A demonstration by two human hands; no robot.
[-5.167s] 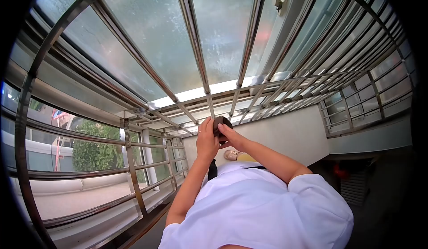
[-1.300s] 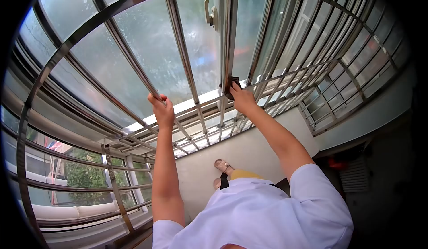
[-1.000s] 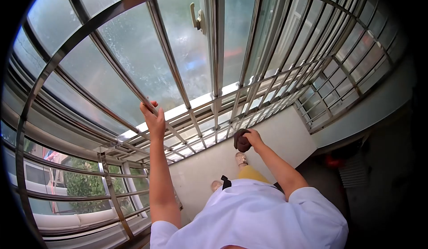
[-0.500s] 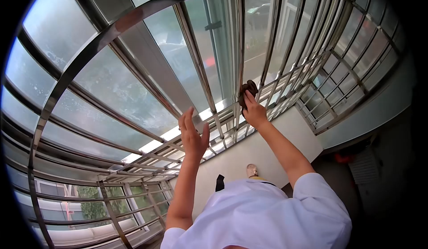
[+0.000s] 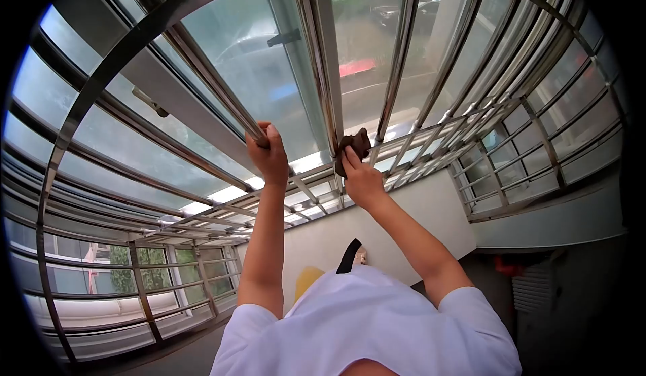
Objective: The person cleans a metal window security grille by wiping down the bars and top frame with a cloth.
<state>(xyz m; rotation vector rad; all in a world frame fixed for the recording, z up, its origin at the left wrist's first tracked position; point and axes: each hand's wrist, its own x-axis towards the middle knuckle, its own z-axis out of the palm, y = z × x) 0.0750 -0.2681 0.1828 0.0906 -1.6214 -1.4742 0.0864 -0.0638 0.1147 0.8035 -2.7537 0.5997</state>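
Observation:
My left hand (image 5: 269,159) is closed around an upright shiny metal bar (image 5: 214,83) of the window grille, near the bar's lower part. To its right, my right hand (image 5: 364,184) grips a crumpled dark brown cloth (image 5: 356,145). The cloth lies against the foot of another upright bar (image 5: 321,60), close to the horizontal bars at the bottom of the grille. Part of the cloth is hidden behind my fingers.
A curved flat metal band (image 5: 101,73) crosses the grille bars. Behind them are glass panes (image 5: 235,40). Below lies a pale ledge (image 5: 417,221), with a shoe (image 5: 361,255) on it. A ribbed grey object (image 5: 531,290) stands in shadow at lower right.
My left hand, open in the air before, has closed on a bar. My right hand has moved left with the cloth to another bar. The camera view has shifted.

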